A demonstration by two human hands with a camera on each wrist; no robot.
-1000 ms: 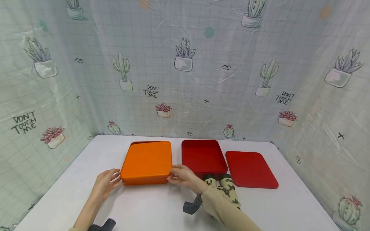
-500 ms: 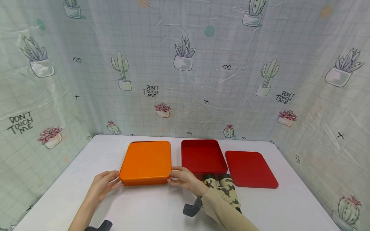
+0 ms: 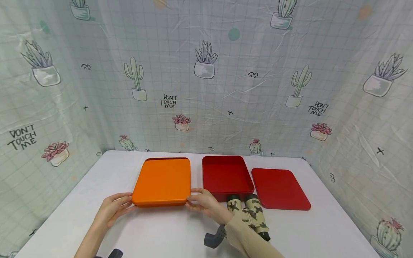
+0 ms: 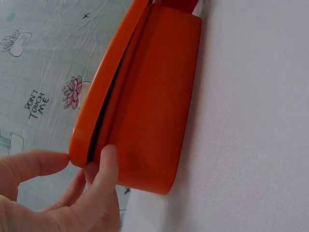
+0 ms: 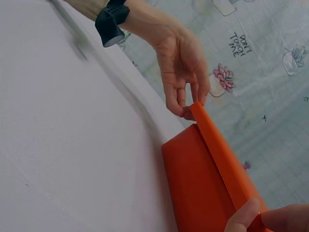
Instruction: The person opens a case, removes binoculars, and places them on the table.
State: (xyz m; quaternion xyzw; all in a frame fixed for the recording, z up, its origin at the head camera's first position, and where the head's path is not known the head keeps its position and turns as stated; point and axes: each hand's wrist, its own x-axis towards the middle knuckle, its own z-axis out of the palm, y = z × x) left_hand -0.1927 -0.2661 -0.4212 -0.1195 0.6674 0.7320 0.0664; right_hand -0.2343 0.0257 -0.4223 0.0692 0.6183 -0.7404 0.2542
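An orange lid (image 3: 162, 179) lies over an orange box (image 4: 154, 106) on the left half of the table. In the left wrist view a narrow dark gap shows between the lid's rim and the box wall. My left hand (image 3: 111, 210) pinches the lid's front left corner, its thumb near the box's front wall. At the front right corner my right hand (image 3: 208, 206) pinches the lid's edge between thumb and fingers. Along the back, a thin dark strip of the box shows past the lid.
To the right stands a red box (image 3: 227, 173) without its cover, and a flat red lid (image 3: 280, 189) lies beside it. Camouflage binoculars (image 3: 251, 215) rest in front of the red box, partly behind my right sleeve (image 3: 248, 236). A printed cactus curtain (image 3: 206, 107) surrounds the white table (image 3: 161, 233).
The orange lid has straightened and shifted slightly toward me and to the left, with both hands moving along. My left fingers have closed in on its corner.
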